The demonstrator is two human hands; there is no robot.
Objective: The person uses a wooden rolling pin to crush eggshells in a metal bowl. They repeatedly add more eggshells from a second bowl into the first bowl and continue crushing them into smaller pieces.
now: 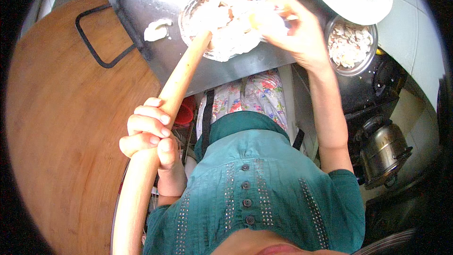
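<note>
My left hand (148, 127) wraps around a long wooden rolling pin (182, 78). Its far end dips into a glass bowl (184, 30) on the metal worktop, among white pieces (230, 40) that look crushed or broken. At the bowl's right side my right hand (300, 37) curls its fingers about a pale object (270, 23). Glare washes that object out, so its kind is unclear. A white scrap (157, 30) lies on the worktop left of the bowl.
A large wooden board (63, 113) with a black metal handle (83, 30) fills the left. To the right are a clear bowl of whitish bits (350, 46), a white perforated basket (380, 3) and a metal kettle (384, 152). The worktop's front edge (240, 74) runs before me.
</note>
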